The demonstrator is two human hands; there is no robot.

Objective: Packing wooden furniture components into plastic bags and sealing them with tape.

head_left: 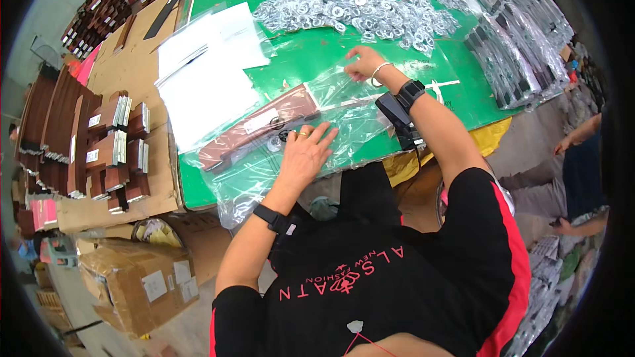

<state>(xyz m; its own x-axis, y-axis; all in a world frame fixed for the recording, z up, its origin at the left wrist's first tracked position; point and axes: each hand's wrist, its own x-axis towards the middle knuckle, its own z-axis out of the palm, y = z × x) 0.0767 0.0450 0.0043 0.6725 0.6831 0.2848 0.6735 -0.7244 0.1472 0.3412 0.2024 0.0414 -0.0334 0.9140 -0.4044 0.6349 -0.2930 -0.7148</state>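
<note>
A reddish-brown wooden piece (pixel 264 125) with a white label lies inside a clear plastic bag (pixel 360 109) on the green tabletop (pixel 423 132). Small black round parts (pixel 284 131) sit against its near edge. My left hand (pixel 307 152) rests open on the bag beside these parts, its fingers stretched out. Farther away and to the right, my right hand (pixel 364 65) has its fingers curled together at the bag's far edge, seemingly pinching the film. A black device (pixel 397 119) stands at the table edge under my right forearm.
White sheets (pixel 205 86) lie to the left, near stacked brown pieces (pixel 99 145). Small bagged ring-shaped parts (pixel 357 6) are heaped at the back. Plastic-wrapped bundles (pixel 516 46) stand at the right. A cardboard box (pixel 132 284) is on the floor. Other people are nearby.
</note>
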